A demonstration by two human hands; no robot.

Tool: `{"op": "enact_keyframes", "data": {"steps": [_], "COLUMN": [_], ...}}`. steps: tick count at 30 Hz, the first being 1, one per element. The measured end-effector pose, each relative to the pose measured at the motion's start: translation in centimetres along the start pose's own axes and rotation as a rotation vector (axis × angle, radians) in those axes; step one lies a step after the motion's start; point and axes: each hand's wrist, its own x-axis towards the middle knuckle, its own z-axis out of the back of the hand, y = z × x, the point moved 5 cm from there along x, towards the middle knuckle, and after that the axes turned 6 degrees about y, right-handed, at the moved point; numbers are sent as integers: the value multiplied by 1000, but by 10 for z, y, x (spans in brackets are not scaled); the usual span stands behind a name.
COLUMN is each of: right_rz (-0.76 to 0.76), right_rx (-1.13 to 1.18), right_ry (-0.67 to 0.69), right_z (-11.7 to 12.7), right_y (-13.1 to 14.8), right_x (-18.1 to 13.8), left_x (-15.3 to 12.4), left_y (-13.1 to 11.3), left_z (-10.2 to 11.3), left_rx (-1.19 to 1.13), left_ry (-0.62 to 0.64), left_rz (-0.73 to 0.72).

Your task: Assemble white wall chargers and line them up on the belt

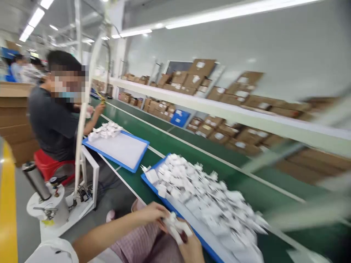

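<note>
Factory hall, assembly line area.
Pale grey wall [287,47] at rear; long white shelf [219,106] carries brown cardboard boxes [201,67], further boxes stacked beneath. Fluorescent ceiling lights [35,18] are lit. Green conveyor belt [175,140] runs the length. Grey floor [27,226]; red stool [48,164] at left.

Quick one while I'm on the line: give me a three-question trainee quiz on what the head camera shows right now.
1. True or false: the left hand and the right hand are both on one small white part.
2. Multiple choice: the heap of white parts lies on A) a cardboard box, B) a blue-edged tray, C) the floor.
3. Short answer: what does the co-worker sit on?

Key: 1 true. 2 B. 3 A red stool, beside the green belt and a second tray with a smaller pile.
</note>
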Motion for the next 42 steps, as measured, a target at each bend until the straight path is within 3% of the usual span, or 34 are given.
{"op": "enact_keyframes", "data": {"steps": [6, 11, 14, 26, 33, 38, 42], "right_rz": [-110, -143, -171, -267, -330, -413, -452], "right_rx": [76, 147, 184, 106, 106, 188, 420], "right_ry": [-14, -17, -10, 135, 70, 44, 127], "right_z": [-3, -8, -7, 8, 2, 14, 30], "right_y": [-34, -38, -41, -29, -29, -28, -17], "right_x": [-22, -29, -37, -34, -36, -28, -14], "left_x": [-11, -42, -54, -35, -34, -26, -30], "left_y": [-1, -5, -6, 10, 5, -13, -36], "left_z": [6, -3, -12, -30, -33, -42, -49], "left_rx": [194, 461, 599, 956, 1012, 928, 739], "left_ry": [-7, -235, -330, -384, -480, -312, 67], "left_rz": [-23, -244, -298, -161, -173, -184, -106]}}
